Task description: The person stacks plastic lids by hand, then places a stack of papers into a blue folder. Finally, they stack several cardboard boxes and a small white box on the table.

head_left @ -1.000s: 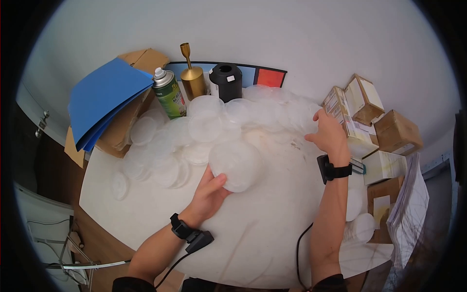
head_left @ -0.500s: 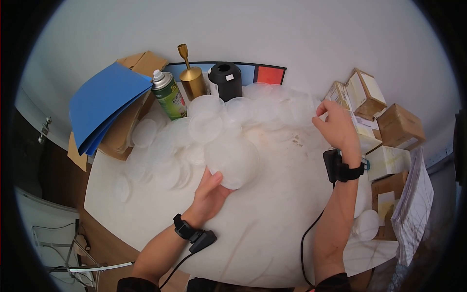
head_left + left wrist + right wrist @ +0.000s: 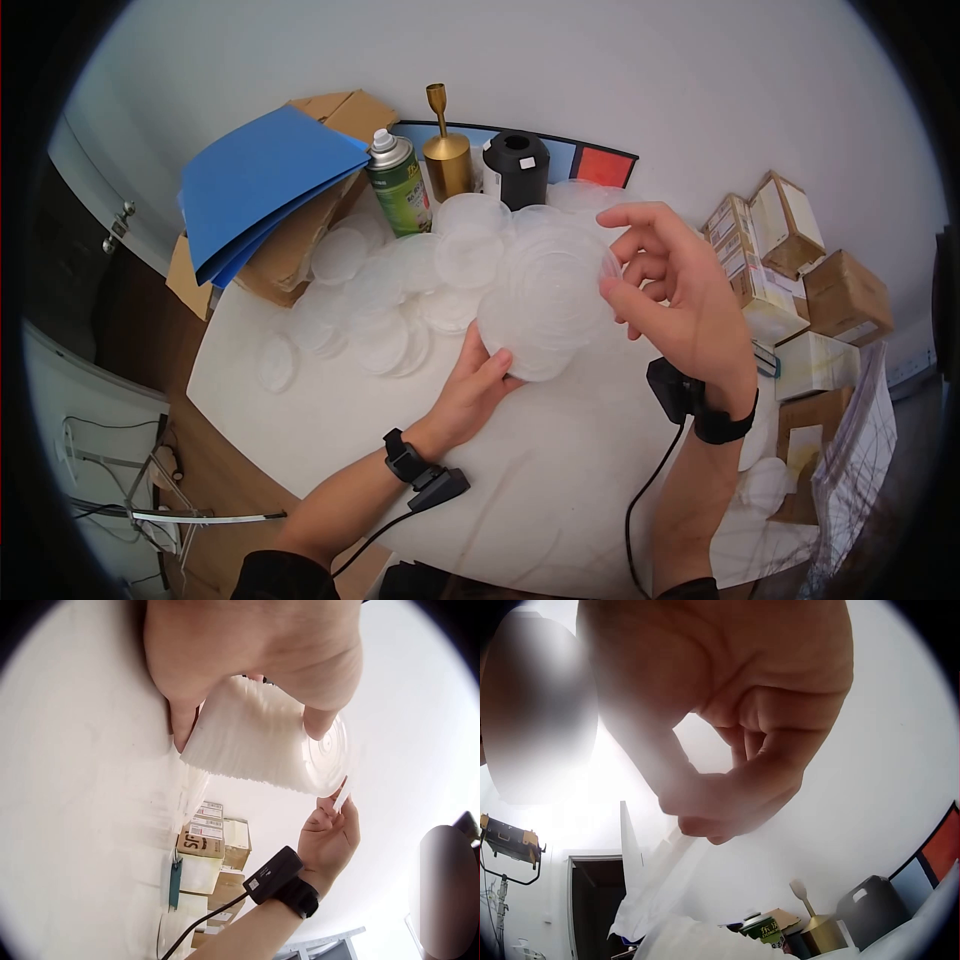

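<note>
My left hand (image 3: 472,388) grips a thick stack of round translucent plastic lids (image 3: 530,345) by its near lower edge, thumb over the top face. Seen from the left wrist, the lid stack (image 3: 247,739) is many layers deep, with the thumb on its end lid (image 3: 328,750). At the stack's right edge, my right hand (image 3: 678,295) pinches the rim of a lid between thumb and fingers. In the right wrist view the thumb and fingertips of the right hand (image 3: 727,780) come together, partly blurred.
Loose piles of similar lids (image 3: 380,340) spread over the white table (image 3: 480,500). Behind stand a green spray can (image 3: 400,185), a gold candlestick-like object (image 3: 447,165) and a black canister (image 3: 517,168). Blue folders (image 3: 270,185) lean at left; cardboard boxes (image 3: 848,295) stack at right.
My right hand has come left from beside the boxes to the edge of the stack, and now pinches a lid. The left hand keeps its hold; the head view has shifted slightly.
</note>
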